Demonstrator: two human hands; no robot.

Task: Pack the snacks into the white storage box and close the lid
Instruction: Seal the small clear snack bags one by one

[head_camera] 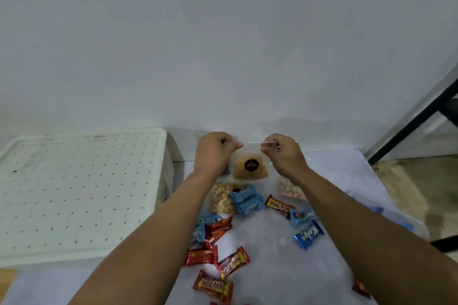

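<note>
My left hand [213, 151] and my right hand [285, 153] pinch the top edge of a clear snack bag [250, 168], one at each corner. The bag holds yellow-brown crumbs and bears a black round sticker; it hangs above the table near the wall. The white storage box [168, 171] stands at the left with its perforated lid [74, 188] lying on top. Below the bag lie a bag of pale puffs [221, 198], blue wafer packs [247, 199], a pastel candy bag [291, 189] and several red bars [213, 286].
A blue Kalpa bar [308, 234] lies at the right of the pile. The white table [272, 267] ends at the right, where a black frame leg [411, 124] slants over the floor. A brown thing [6, 280] sits at the lower left corner.
</note>
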